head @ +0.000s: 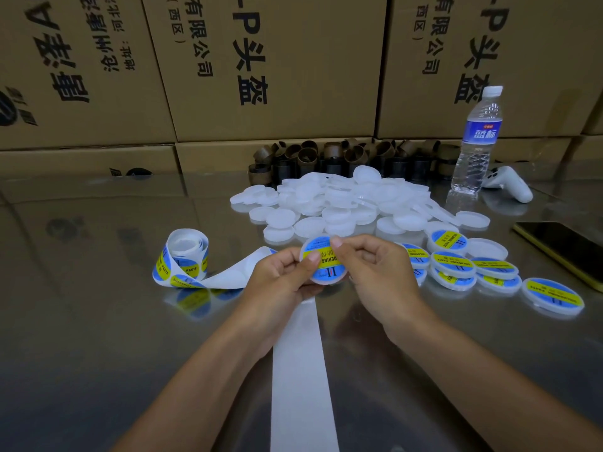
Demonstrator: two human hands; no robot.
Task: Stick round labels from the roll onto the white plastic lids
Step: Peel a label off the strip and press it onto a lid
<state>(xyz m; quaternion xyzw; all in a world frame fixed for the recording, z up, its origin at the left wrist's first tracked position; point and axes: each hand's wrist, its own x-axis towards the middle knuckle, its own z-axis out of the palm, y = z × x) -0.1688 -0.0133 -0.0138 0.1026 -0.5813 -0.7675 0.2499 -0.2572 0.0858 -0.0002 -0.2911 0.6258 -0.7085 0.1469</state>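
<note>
Head view.

- Surface [98, 321]: shiny and reflective, and carries everything below.
- Left hand [280, 275]: held above the middle of the surface. Its fingers are curled behind a white lid [329, 282] and its thumb is pressed on the lid's face, so it is clamped on the lid.
- Right hand [375, 269]: its forefinger and thumb pinch the upper right edge of the same lid. The other fingers are curled loosely.
- White lid: held between both hands, clear of the surface, with its face tilted toward the camera.
- Round label [328, 265]: blue with a yellow band, lying on the face of the held lid and partly under the left thumb.
- Label roll [182, 259]: stands on edge to the left of the hands, loosely wound, with blue and yellow labels showing.
- Backing strip [300, 370]: white, runs from the roll under the left hand and down to the near edge.
- Plain lids [342, 203]: a loose heap just beyond the hands.
- Labelled lids [473, 265]: a group to the right of the hands, some stacked.
- Cardboard cores [326, 154]: brown, behind the heap.
- Water bottle [476, 138]: upright at far right.
- White controller [509, 184]: just beside the bottle.
- Phone [564, 246]: lies flat at the right edge.
- Cardboard boxes [277, 60]: stacked along the back.
</note>
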